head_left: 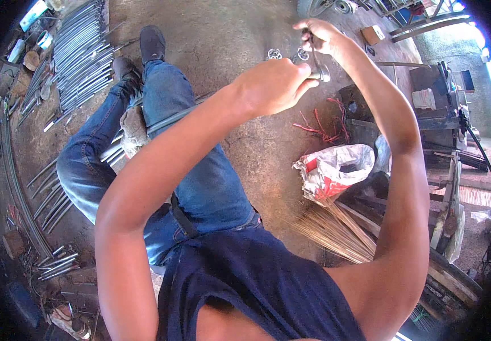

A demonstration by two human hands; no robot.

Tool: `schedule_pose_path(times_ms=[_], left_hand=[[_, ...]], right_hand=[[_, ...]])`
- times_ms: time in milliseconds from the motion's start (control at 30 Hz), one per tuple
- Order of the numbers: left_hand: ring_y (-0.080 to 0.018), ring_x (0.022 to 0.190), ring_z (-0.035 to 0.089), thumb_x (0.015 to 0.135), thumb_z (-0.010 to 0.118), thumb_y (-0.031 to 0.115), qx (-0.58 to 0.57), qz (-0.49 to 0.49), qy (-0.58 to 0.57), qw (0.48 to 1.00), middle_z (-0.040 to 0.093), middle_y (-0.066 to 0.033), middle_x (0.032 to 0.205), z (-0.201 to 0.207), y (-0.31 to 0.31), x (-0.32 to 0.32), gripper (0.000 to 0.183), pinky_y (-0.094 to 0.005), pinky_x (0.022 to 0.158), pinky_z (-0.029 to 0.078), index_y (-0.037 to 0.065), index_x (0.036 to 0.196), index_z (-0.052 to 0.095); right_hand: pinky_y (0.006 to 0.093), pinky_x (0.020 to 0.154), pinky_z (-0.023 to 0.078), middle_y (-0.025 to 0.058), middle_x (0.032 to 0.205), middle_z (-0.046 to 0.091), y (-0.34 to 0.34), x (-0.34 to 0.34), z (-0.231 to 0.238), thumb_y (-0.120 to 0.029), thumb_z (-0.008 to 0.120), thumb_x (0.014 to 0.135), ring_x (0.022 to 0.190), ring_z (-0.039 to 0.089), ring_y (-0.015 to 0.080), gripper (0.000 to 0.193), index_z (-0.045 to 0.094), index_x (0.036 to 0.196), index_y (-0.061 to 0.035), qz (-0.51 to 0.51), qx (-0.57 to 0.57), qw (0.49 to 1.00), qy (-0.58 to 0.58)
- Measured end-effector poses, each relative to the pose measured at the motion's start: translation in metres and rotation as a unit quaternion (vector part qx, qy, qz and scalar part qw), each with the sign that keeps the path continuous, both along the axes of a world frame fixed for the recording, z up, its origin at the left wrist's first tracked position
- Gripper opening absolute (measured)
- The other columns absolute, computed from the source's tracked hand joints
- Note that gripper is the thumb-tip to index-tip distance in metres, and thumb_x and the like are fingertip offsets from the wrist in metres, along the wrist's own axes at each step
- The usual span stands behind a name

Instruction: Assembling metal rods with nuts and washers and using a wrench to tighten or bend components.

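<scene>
My left hand (274, 85) is closed in front of me, near a round metal head at the end of a dark wrench (317, 61). A long metal rod (171, 118) crosses my thighs and runs behind my left forearm toward that fist, which appears wrapped round it. My right hand (322, 37) grips the wrench's handle at its far end, the thumb side hidden. A greyish rag (134, 129) lies against the rod between my legs. How the wrench head meets the rod end is hidden by my left fingers.
Two small round containers (274, 54) with little parts stand on the floor beyond my hands. Many metal rods (83, 57) lie at far left. Red strips (325, 128), a white-and-red sack (336, 170) and a straw broom (336, 227) are at right, beside a metal bench (427, 122).
</scene>
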State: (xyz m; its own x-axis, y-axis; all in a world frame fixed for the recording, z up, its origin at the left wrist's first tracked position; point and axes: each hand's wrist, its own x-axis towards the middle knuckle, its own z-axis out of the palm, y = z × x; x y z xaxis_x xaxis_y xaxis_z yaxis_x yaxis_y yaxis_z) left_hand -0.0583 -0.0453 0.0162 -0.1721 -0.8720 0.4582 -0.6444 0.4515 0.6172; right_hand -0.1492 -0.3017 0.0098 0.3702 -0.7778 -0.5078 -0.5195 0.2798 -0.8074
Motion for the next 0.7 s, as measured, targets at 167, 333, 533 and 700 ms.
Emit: schedule_pose_path(times_ms=[167,333,533,700], left_hand=[[-0.0413,0.065,0.066,0.097,0.054,0.026,-0.021,0.026,-0.020,0.999,0.064,-0.0238,0.066,-0.004,-0.001,0.003,0.030,-0.0497,0.059,0.054,-0.002,0.091,0.061],[-0.0387,0.063,0.067,0.098,0.053,0.028,-0.044,0.065,-0.066,0.995,0.064,-0.0207,0.064,-0.005,-0.004,-0.007,0.030,-0.0487,0.057,0.054,-0.001,0.096,0.060],[-0.0383,0.056,0.063,0.096,0.059,0.030,-0.064,0.125,-0.105,0.985,0.060,-0.0173,0.059,-0.013,0.004,-0.001,0.024,-0.0459,0.047,0.049,0.006,0.094,0.057],[-0.0385,0.057,0.063,0.097,0.057,0.036,-0.065,0.098,-0.082,0.990,0.062,-0.0192,0.062,-0.001,-0.005,-0.026,0.032,-0.0454,0.048,0.050,0.005,0.088,0.060]], right_hand=[[0.0288,0.050,0.047,-0.0011,0.066,0.039,-0.001,0.033,0.030,-0.010,0.057,0.094,0.051,0.038,0.0110,0.015,0.056,0.104,0.0020,-0.005,-0.133,0.990,-0.053],[0.0290,0.038,0.030,0.0004,0.059,0.044,-0.008,0.060,0.082,-0.013,0.068,0.086,0.045,0.037,0.0119,0.016,0.055,0.087,-0.0030,0.013,-0.163,0.975,-0.154],[0.0302,0.038,0.035,0.0078,0.071,0.051,-0.008,0.090,0.093,-0.015,0.059,0.093,0.055,0.048,0.0174,0.015,0.056,0.098,-0.0012,0.002,-0.249,0.965,-0.077],[0.0295,0.045,0.038,0.0005,0.065,0.043,0.019,0.032,0.150,-0.015,0.043,0.099,0.050,0.041,0.0140,0.018,0.057,0.100,-0.0033,0.056,-0.089,0.990,-0.092]])
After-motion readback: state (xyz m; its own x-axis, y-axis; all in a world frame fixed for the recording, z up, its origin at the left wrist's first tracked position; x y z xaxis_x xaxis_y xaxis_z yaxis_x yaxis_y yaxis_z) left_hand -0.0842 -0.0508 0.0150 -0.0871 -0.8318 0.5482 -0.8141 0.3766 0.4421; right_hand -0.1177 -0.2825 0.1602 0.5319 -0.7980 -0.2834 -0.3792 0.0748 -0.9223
